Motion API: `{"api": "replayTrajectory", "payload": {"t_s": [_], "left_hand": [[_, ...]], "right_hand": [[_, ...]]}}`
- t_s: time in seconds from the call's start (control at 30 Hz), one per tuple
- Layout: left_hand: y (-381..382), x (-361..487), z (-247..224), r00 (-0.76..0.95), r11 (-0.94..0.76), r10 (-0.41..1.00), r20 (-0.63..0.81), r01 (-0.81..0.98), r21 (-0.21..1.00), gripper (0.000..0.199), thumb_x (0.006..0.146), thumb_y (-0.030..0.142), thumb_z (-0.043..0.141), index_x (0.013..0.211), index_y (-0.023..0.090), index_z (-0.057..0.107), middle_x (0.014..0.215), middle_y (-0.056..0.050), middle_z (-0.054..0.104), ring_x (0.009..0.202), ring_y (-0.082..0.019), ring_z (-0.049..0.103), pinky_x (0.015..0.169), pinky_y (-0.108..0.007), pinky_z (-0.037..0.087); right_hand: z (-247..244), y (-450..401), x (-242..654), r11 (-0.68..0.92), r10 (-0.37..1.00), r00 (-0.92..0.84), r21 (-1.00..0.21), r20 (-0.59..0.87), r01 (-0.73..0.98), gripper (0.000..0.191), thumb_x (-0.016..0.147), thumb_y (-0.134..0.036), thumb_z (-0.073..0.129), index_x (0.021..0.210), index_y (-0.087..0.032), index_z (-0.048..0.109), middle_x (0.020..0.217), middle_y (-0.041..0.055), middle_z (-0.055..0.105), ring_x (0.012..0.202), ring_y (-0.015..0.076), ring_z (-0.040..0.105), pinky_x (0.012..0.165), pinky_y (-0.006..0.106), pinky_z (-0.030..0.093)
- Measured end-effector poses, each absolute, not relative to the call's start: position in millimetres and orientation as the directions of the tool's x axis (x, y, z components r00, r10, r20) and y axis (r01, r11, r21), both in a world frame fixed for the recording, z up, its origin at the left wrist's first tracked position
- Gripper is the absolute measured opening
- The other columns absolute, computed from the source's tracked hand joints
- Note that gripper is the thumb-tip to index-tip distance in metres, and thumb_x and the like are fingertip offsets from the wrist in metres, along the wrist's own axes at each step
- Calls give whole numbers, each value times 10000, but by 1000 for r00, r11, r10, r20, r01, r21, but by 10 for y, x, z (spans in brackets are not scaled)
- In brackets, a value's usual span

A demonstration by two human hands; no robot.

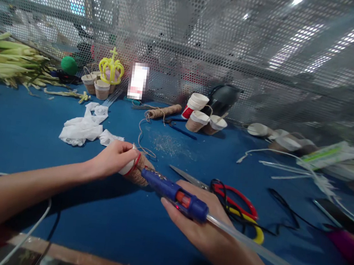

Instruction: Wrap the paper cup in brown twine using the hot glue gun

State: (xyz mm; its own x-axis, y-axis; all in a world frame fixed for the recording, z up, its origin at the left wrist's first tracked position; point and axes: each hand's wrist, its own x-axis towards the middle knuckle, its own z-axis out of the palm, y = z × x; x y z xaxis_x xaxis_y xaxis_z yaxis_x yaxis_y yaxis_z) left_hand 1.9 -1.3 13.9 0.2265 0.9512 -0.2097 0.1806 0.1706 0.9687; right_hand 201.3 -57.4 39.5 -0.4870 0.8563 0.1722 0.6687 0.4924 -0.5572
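Observation:
My left hand [114, 159] is closed on a paper cup [141, 171] wrapped in brown twine, with a red band near its white rim. The cup is tipped on its side just above the blue table. My right hand [201, 219] is wrapped round a blue glue gun [171, 191], whose nozzle points at the cup's twine by the red band. A long clear glue stick [247, 245] sticks out of the gun's back end. Whether the nozzle touches the twine I cannot tell. Loose twine [140, 133] trails behind the cup.
Scissors [188, 176] with red and yellow handles lie beside my right hand. Crumpled white tissue [82, 131] is at the left, a twine roll [165, 112] behind. Several cups [198, 120], corn husks [10, 62] and a yellow crown [111, 68] stand along the mesh wall [180, 44].

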Motion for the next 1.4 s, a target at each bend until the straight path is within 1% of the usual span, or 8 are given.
{"api": "replayTrajectory", "payload": {"t_s": [0.1,0.3,0.5,0.8,0.9,1.07,1.23,1.4], "left_hand": [[-15,24,148,217,169,953,-210,193,967,204,658,308,468,596,122,525,496,32,494,436,-79,439,429,-191,340],[-13,24,154,232,157,952,-199,188,970,199,651,306,479,605,120,535,505,26,507,443,-80,446,432,-189,339],[-7,12,116,248,162,948,-200,163,973,190,665,291,465,611,123,536,522,24,521,453,-85,473,446,-193,365],[4,3,89,263,136,949,-176,164,977,216,688,307,464,612,120,540,519,23,519,454,-88,474,441,-191,369],[10,1,81,262,131,949,-175,176,976,211,691,304,464,622,122,546,530,20,527,464,-89,479,446,-193,372],[8,1,82,260,137,948,-182,181,974,204,688,305,463,602,131,529,511,27,515,451,-85,470,437,-190,368],[-2,1,105,257,122,951,-172,200,972,203,683,306,466,616,127,535,519,23,517,460,-85,465,434,-185,365],[-27,4,140,297,117,941,-162,166,979,196,677,294,464,607,127,540,522,30,518,454,-75,452,442,-176,362]], "right_hand": [[415,-576,2006,491,850,-506,-570,147,659,157,788,-225,479,638,-214,434,602,-15,504,518,120,482,498,252,391],[411,-567,2018,482,863,-475,-555,170,677,138,790,-246,491,662,-204,459,593,-21,516,503,111,477,490,242,385],[403,-560,2026,519,836,-524,-546,165,657,102,773,-210,489,672,-207,477,625,-10,544,548,122,508,496,239,390],[380,-580,2038,539,818,-553,-541,156,645,78,765,-176,492,697,-205,465,634,-12,523,558,117,498,503,235,391],[373,-575,2043,542,820,-544,-541,176,642,70,770,-172,484,708,-201,468,643,-10,525,563,116,498,510,236,394],[361,-573,2050,559,810,-559,-525,179,642,80,743,-132,500,708,-199,474,644,-15,527,562,109,498,509,228,386],[392,-583,2049,525,830,-535,-541,156,657,77,776,-176,473,703,-199,472,639,-10,521,558,118,490,513,245,390],[420,-592,2034,504,841,-522,-553,141,663,124,783,-200,471,662,-215,449,616,-18,518,535,122,482,502,256,392]]}}
